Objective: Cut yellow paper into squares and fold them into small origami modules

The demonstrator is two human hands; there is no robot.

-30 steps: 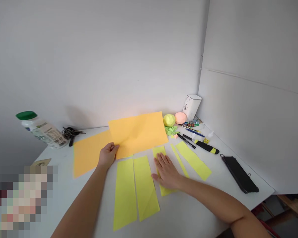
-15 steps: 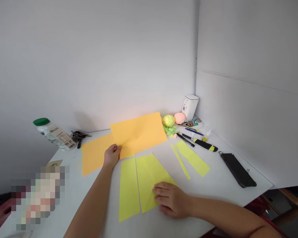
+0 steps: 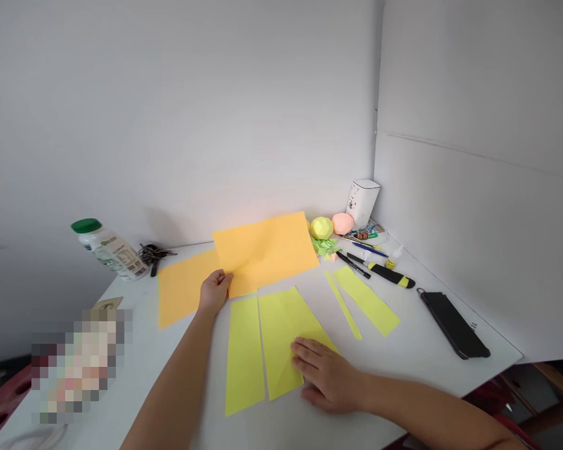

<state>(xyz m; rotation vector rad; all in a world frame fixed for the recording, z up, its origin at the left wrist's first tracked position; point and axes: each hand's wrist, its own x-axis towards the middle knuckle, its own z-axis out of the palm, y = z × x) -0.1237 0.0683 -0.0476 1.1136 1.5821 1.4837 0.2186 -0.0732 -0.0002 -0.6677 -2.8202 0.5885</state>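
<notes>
Left fingers (image 3: pixel 226 279) pinch the orange paper rectangle (image 3: pixel 269 253) at eight o'clock! Right fingers (image 3: pixel 312 359), loosely spread, touch yellow paper strips (image 3: pixel 280 337): press evenly.

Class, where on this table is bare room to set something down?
Bare: between right forearm and black case; left of left forearm, in front of the flat orange sheet. Crowded: back right, from yellow ball to knife.

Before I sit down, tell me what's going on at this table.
A person is at a white table. Their left hand holds an orange sheet by its lower left corner; a second orange sheet lies to its left. Their right hand rests on yellow paper. A thin yellow strip and a wider one lie farther right, near a black-and-yellow knife.
</notes>
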